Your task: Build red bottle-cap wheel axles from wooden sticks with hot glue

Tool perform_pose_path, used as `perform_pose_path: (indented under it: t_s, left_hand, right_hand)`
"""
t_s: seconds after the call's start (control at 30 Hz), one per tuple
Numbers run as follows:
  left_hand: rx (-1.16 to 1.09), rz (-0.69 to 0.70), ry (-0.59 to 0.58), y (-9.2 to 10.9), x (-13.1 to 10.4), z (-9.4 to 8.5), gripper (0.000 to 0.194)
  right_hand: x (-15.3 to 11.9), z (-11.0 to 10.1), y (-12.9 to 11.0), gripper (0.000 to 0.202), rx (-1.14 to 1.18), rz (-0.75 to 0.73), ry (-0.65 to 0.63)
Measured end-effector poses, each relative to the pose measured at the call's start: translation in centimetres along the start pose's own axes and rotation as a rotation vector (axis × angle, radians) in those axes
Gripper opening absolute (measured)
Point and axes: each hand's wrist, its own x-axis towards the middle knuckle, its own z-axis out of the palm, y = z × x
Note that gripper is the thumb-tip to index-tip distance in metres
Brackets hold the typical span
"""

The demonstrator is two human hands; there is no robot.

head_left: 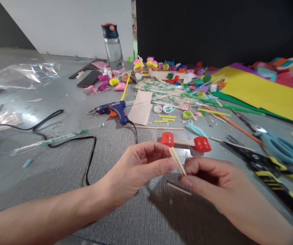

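two bare hands pinch short wooden sticks (177,160) over a cluttered grey table (121,214).
the streak-textured tabletop runs back to a white panel (85,27) beyond the left hand (141,163) and a black panel (212,30) beyond the right hand (210,180); the left thumb and fingers close on the sticks' upper end, the right fingertips grip and hide the lower end, so their number is uncertain, perhaps three. just beyond the hands lie joined red caps (202,144); a loose stick (179,188) rests below them. the glue gun (117,110), farther off past the left hand, trails a cord that disappears behind it. right of the right hand, yellow-and-black pliers (269,178) leave the frame. both forearms are cut off.
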Motion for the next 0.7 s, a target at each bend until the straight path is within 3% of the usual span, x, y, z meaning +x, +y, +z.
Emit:
perform_pose_path:
  t_s: [0.37,0.7]
  left_hand:
    - [0.009,0.053,0.085,-0.7,0.0,-0.2,0.016]
    - [-0.094,-0.021,0.001,-0.9,-0.1,0.7,0.013]
  right_hand:
    - [-0.1,0.6,-0.3,0.030,-0.013,-0.003,-0.015]
    - [0.0,1.1,-0.2,0.027,-0.130,-0.044,0.017]
